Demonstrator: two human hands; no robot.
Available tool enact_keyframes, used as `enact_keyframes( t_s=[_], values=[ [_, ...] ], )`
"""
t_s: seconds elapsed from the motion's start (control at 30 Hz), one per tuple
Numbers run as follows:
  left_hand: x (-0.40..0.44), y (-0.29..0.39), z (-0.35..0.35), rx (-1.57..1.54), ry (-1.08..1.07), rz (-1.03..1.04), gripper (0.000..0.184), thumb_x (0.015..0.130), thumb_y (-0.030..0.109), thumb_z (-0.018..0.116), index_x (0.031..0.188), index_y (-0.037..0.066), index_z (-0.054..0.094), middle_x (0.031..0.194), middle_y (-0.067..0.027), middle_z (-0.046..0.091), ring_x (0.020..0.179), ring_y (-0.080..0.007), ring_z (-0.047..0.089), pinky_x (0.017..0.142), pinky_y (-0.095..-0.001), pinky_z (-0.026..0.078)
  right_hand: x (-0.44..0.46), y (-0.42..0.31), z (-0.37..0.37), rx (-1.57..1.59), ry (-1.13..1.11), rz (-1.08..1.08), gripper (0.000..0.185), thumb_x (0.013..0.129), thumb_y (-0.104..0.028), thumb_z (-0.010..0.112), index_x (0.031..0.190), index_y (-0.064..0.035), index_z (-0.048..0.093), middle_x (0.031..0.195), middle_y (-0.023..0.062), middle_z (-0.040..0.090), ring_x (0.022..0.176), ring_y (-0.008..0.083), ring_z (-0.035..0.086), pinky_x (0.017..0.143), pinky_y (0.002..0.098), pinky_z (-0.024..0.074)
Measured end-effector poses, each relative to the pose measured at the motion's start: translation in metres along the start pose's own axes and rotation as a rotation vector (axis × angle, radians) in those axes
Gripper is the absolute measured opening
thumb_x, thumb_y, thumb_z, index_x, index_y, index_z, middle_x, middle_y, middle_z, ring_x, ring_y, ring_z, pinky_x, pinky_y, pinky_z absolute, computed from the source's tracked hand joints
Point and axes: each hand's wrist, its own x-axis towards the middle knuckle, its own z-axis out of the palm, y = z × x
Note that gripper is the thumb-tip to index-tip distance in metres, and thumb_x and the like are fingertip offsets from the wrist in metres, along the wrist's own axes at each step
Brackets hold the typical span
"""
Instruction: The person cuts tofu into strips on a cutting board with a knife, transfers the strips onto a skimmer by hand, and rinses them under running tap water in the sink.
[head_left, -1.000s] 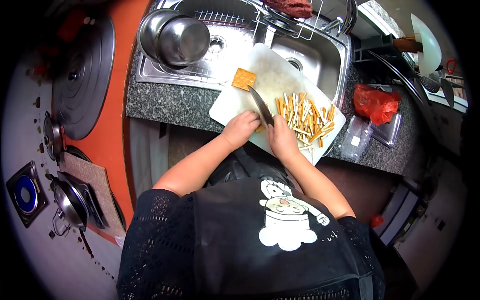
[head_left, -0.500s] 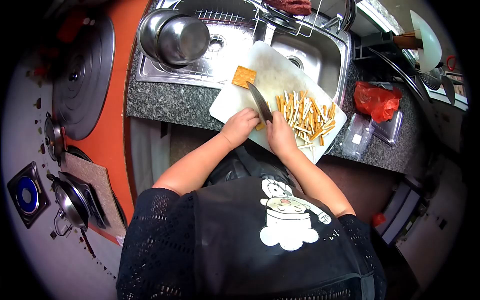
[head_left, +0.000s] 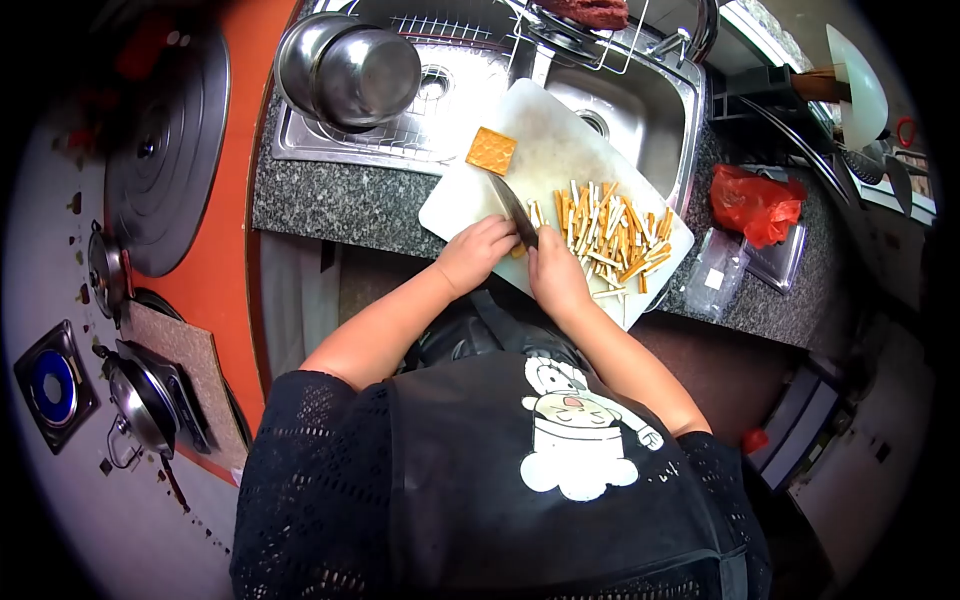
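My right hand (head_left: 558,272) is closed round the handle of a kitchen knife (head_left: 512,208), whose dark blade points up and left. Close against the blade, the curled fingers of my left hand (head_left: 474,256) press on a piece of yellow-skinned dried tofu (head_left: 518,252), mostly hidden under them. Both hands are over the lower edge of a white cutting board (head_left: 555,125). A whole square of dried tofu (head_left: 491,150) lies past the knife tip. To the right is a loose pile of tofu strips (head_left: 612,235), yellow outside and white within.
The board lies partly over a double steel sink (head_left: 640,110). Steel bowls (head_left: 368,75) stand at its left. On the granite counter (head_left: 330,205), a red plastic bag (head_left: 757,203) and a clear plastic package (head_left: 715,275) lie to the right. A utensil rack (head_left: 750,110) stands behind.
The knife has tipped slightly, and its point has drawn back from the whole tofu square. Freshly cut strips show just right of the blade. My left hand stays nearly in place.
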Motion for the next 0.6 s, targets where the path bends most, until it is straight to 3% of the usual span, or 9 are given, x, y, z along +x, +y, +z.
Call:
enact_keyframes(
  t_s=[0.3, 0.6],
  values=[
    [0.019, 0.005, 0.016, -0.010, 0.056, 0.025, 0.027, 0.076, 0.006, 0.060, 0.103, 0.005, 0.067, 0.109, -0.0079, 0.062, 0.109, -0.0279, 0.058, 0.091, -0.0353, 0.052, -0.026, 0.024, -0.033, 0.015, -0.013, 0.156, 0.020, 0.092, -0.006, 0.058, 0.106, 0.0008, 0.045, 0.095, 0.0290, 0.058, 0.086, 0.0504, 0.058, 0.073, 0.0540, 0.0471],
    [0.020, 0.003, 0.020, -0.028, 0.072, 0.050, 0.023, 0.076, 0.007, 0.062, 0.098, 0.004, 0.068, 0.105, -0.0088, 0.063, 0.099, -0.0276, 0.060, 0.086, -0.0346, 0.053, -0.026, 0.010, -0.054, -0.015, -0.130, 0.106, 0.017, 0.091, -0.007, 0.059, 0.099, 0.0002, 0.045, 0.093, 0.0292, 0.058, 0.085, 0.0509, 0.059, 0.072, 0.0558, 0.0470]
  ],
)
